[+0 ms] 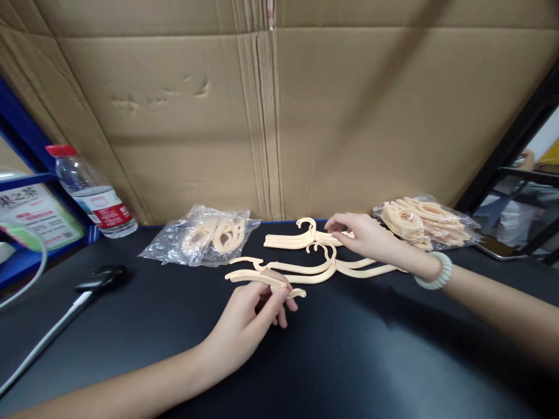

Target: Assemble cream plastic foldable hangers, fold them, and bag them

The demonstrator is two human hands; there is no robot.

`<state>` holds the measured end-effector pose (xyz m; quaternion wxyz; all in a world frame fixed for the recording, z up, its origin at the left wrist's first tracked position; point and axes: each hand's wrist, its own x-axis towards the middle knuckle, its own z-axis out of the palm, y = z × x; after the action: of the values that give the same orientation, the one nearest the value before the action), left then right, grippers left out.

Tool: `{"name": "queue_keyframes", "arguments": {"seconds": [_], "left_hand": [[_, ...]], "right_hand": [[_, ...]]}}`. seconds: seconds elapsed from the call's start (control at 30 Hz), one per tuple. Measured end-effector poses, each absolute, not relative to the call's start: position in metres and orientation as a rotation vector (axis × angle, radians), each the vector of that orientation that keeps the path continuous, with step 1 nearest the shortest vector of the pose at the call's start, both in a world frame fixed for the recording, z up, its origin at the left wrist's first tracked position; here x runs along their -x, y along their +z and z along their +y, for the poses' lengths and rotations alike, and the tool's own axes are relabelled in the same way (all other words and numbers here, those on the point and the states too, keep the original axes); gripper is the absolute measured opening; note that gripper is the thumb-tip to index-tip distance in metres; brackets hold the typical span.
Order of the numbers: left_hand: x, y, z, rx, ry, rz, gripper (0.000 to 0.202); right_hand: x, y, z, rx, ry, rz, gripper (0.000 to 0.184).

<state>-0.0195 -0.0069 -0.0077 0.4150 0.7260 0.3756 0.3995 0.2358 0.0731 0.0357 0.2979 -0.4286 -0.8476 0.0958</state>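
My left hand (255, 314) pinches a thin cream plastic hanger piece (244, 277) just above the black table (349, 361). My right hand (364, 235), with a pale bead bracelet (434, 273) at the wrist, reaches to a stack of small cream hangers (290, 238) near the back, fingers curled over its right end. Between the hands lie more cream hangers (314, 269), flat on the table.
A clear bag of cream plastic parts (205, 235) lies at the back left, another such bag (425, 222) at the back right. A water bottle (89, 192) leans at the far left. A black object with a white cable (94, 279) lies left. A cardboard wall (279, 116) stands behind.
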Motion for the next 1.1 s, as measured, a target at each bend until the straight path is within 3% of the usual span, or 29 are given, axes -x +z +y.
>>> {"name": "queue_keyframes", "arguments": {"seconds": [0.1,0.23,0.4,0.9,1.1], "left_hand": [[0.02,-0.008,-0.007,-1.799,1.013,0.931,0.023],[0.019,-0.005,-0.006,-1.772,1.019,0.944,0.02],[0.017,-0.003,-0.004,-1.646,1.032,0.971,0.018],[0.018,-0.002,-0.004,-1.573,1.103,0.957,0.013],[0.021,-0.004,0.0,-1.561,1.152,0.94,0.013]], "right_hand": [[-0.26,0.023,0.1,1.254,0.049,-2.388,0.018],[-0.27,0.005,0.109,1.256,0.079,-2.45,0.009],[-0.269,-0.001,0.112,1.267,0.099,-2.393,0.012],[-0.267,0.051,0.063,1.08,0.038,-2.057,0.016],[-0.269,0.039,0.028,1.071,-0.092,-2.168,0.016]]}}
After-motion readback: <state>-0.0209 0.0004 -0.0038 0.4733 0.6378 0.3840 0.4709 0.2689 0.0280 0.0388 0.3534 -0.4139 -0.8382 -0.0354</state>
